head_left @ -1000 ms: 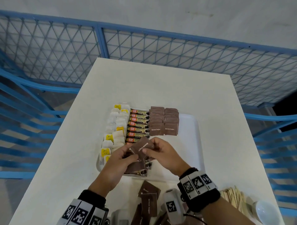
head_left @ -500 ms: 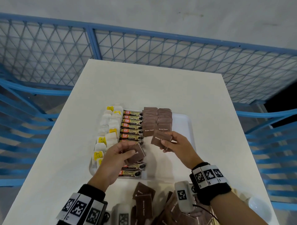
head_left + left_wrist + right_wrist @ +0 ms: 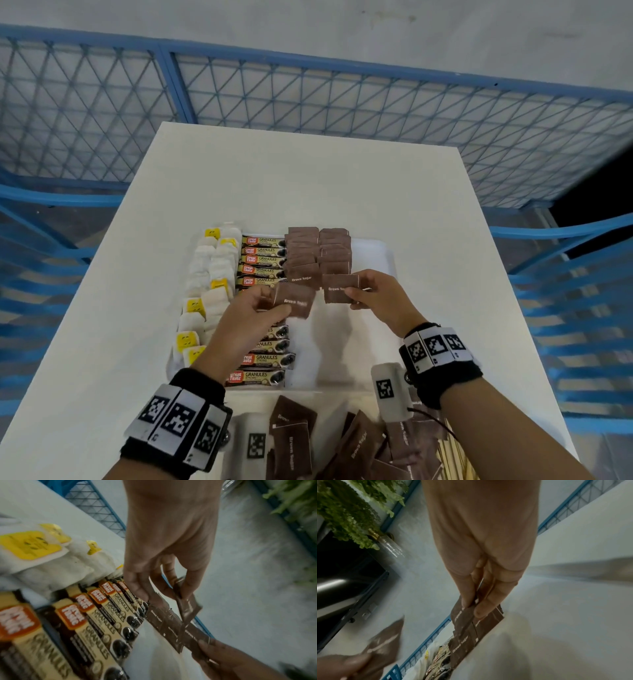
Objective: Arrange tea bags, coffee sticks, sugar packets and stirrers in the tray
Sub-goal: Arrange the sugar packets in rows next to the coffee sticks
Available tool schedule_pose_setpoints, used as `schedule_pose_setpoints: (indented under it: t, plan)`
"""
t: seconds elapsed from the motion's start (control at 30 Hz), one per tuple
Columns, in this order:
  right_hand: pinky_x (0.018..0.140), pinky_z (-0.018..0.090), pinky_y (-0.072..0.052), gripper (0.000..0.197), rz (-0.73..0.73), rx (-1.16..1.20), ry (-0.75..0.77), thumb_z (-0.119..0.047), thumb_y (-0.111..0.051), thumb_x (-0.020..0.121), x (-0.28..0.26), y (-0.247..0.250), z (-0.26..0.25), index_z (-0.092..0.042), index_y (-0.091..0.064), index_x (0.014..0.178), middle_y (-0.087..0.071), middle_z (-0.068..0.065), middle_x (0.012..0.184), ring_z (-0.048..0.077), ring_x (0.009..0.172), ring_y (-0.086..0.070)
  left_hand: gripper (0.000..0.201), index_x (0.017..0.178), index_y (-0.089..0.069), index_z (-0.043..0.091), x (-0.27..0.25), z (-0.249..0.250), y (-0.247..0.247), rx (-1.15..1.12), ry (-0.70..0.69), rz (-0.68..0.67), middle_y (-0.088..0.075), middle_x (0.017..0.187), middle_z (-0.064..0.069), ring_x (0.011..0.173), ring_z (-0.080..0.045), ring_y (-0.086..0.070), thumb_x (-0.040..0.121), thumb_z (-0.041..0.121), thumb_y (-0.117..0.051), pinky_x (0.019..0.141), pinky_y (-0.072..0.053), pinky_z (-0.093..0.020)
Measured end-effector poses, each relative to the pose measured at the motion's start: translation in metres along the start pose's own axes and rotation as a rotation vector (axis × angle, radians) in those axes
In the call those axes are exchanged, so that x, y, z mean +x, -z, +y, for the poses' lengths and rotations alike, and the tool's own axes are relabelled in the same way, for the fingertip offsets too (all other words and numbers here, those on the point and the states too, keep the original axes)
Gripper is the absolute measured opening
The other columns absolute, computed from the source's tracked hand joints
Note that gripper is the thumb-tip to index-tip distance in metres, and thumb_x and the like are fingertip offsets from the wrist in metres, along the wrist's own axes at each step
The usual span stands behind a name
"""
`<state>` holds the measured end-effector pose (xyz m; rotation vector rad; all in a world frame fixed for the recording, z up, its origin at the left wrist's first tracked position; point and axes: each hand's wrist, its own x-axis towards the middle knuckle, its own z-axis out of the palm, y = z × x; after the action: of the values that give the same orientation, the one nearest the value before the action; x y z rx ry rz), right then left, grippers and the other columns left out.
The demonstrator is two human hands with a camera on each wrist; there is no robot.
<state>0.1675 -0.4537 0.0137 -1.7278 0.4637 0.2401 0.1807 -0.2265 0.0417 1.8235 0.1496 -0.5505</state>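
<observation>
Since half a second ago, the right hand (image 3: 378,298) has been carried a little farther over the tray (image 3: 373,253), and its brown sugar packet (image 3: 339,289) is now held just at the near end of the right row of sugar packets (image 3: 335,251), touching or overlapping the nearest one there; the left hand (image 3: 246,315) has been raised from the coffee sticks (image 3: 262,260), and its own packet (image 3: 295,301) is now held beside the other, just near of the left sugar row (image 3: 301,253). The right-hand packet is pinched at its right edge between thumb and fingers, with its long axis running left to right and its printed face up, the lettering reading left to right. The left-hand packet is pinched at its left edge, its long axis also roughly left to right but tilted, the right end dipping toward the near side. In the left wrist view the pinch of the left hand (image 3: 164,555) on a packet (image 3: 187,609) is seen edge-on. The tea bags (image 3: 210,274) are laid in rows along the left side of the tray, the coffee sticks beside them with long axes left to right. More loose packets (image 3: 294,442) and wooden stirrers (image 3: 452,460) are lying on the table (image 3: 308,178) at the near edge.
</observation>
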Motion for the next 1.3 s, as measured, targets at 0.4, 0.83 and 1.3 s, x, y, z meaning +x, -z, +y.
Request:
schedule_pose_setpoints:
  t: [0.4, 0.83, 1.3]
  plan:
    - [0.055, 0.014, -0.044, 0.014, 0.134, -0.106, -0.063, -0.002, -0.069, 0.080, 0.036, -0.006, 0.006, -0.010, -0.060, 0.087, -0.062, -0.002, 0.073, 0.010, 0.064, -0.058, 0.016, 0.095, -0.070, 0.003, 0.057, -0.006, -0.014, 0.475, -0.174, 0.068, -0.066, 0.087, -0.002, 0.081, -0.014, -0.058, 0.083, 0.013, -0.068, 0.066, -0.038, -0.011]
    - [0.046, 0.002, -0.036, 0.019, 0.231, -0.257, -0.016, -0.007, -0.071, 0.079, 0.034, -0.011, 0.008, -0.014, -0.053, 0.078, -0.058, 0.001, 0.070, 0.001, 0.058, -0.051, 0.010, 0.082, -0.060, 0.013, 0.071, -0.013, -0.032, 0.616, -0.211, 0.175, -0.059, 0.070, 0.003, 0.071, -0.017, -0.057, 0.083, 0.020, -0.066, 0.065, -0.048, -0.031]
    - [0.061, 0.014, -0.038, 0.015, 0.277, -0.403, 0.103, -0.022, -0.065, 0.085, 0.009, -0.010, 0.002, -0.017, -0.056, 0.095, -0.058, -0.002, 0.081, 0.004, 0.066, -0.050, 0.012, 0.089, -0.056, 0.015, 0.041, -0.008, -0.017, 0.657, -0.327, 0.090, -0.047, 0.070, 0.009, 0.063, -0.010, -0.047, 0.086, 0.025, -0.062, 0.054, -0.034, -0.021]
